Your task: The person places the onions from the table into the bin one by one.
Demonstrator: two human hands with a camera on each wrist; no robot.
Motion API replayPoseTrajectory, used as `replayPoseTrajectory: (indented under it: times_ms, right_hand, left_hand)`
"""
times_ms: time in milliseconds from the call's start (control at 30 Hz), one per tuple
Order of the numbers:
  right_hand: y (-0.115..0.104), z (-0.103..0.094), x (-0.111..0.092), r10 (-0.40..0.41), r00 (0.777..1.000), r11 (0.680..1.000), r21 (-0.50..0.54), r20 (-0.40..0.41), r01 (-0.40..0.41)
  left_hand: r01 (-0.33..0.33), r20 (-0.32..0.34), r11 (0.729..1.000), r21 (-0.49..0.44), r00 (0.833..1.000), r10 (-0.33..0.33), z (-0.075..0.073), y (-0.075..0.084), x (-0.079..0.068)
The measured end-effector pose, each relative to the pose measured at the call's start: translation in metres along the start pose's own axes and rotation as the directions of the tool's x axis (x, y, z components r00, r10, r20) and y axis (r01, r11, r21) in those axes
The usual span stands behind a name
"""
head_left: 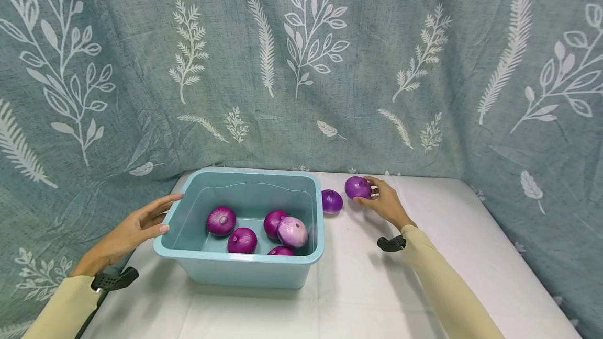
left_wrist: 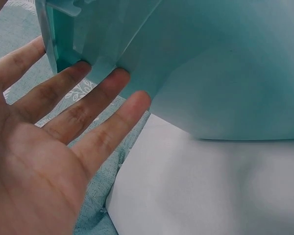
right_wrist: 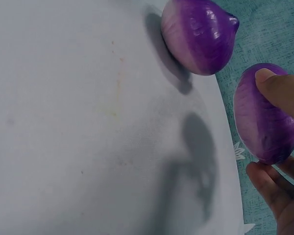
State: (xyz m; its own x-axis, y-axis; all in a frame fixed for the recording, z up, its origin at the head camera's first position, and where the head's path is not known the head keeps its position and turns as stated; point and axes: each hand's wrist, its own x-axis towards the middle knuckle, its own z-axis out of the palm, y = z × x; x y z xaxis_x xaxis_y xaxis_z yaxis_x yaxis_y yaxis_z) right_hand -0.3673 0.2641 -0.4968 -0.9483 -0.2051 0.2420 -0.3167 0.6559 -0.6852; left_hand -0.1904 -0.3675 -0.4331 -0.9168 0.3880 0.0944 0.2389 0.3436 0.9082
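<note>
My right hand [head_left: 387, 204] pinches a purple onion [head_left: 356, 188] between thumb and fingers, near the table's back edge. In the right wrist view that onion [right_wrist: 264, 122] is held above the table, its shadow apart from it. A second purple onion [right_wrist: 198, 39] lies on the cloth between the held one and a light blue plastic bin [head_left: 245, 274]. At the bin's left end is my left hand [head_left: 129, 232], thumb and fingers spread at the rim. The left wrist view has its nearly straight fingers [left_wrist: 105, 129] against the bin's outer wall.
Several onions lie inside the bin, among them a paler one [head_left: 292, 232] leaning on a darker onion [head_left: 272, 222]. A white cloth [head_left: 358, 286] covers the table. Behind and along the sides hangs a grey-green curtain [head_left: 330, 124] with white leaf prints.
</note>
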Motion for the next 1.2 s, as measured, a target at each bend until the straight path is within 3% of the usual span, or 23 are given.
replayPoseTrajectory:
  times_ms: [667, 1200]
  right_hand:
    - [-0.038, -0.019, -0.016, -0.046, 0.999, 0.999, 0.028, -0.005, 0.046]
    - [-0.082, -0.025, -0.026, -0.171, 0.985, 0.984, 0.051, 0.006, 0.170]
  left_hand:
    - [0.000, 0.007, 1.000, -0.010, 1.000, 0.000, 0.001, 0.001, -0.001]
    - [-0.003, 0.000, 1.000, 0.005, 1.000, 0.003, 0.002, 0.001, -0.002]
